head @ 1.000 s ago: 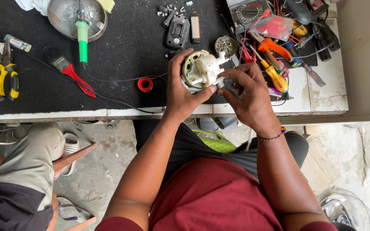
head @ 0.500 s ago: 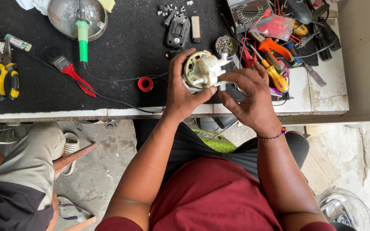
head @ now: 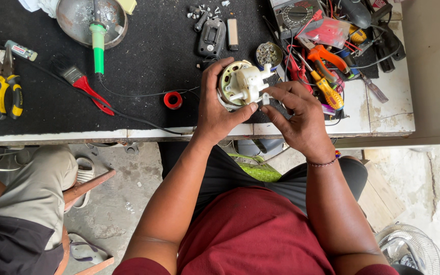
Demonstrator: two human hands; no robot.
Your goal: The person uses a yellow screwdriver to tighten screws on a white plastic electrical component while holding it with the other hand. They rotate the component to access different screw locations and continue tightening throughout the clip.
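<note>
My left hand point(head: 216, 109) grips a small round motor point(head: 239, 84) with a cream plastic housing and white stubs, held just above the black mat point(head: 143, 61) near the bench's front edge. My right hand point(head: 297, 114) is at the motor's right side, its fingertips pinching a small white part on the housing. The motor's underside is hidden by my left palm.
A red tape roll point(head: 172, 100), red-handled brush point(head: 80, 81), green-handled tool in a metal bowl point(head: 95, 18), yellow pliers point(head: 7, 91), a black part point(head: 211, 36), screws and a multimeter point(head: 294, 15) lie on the bench. Another person's leg point(head: 31, 203) is at left; a fan point(head: 413, 249) at lower right.
My right hand has shifted slightly down and its fingertips now pinch the white part at the motor's right side. The left hand keeps its hold.
</note>
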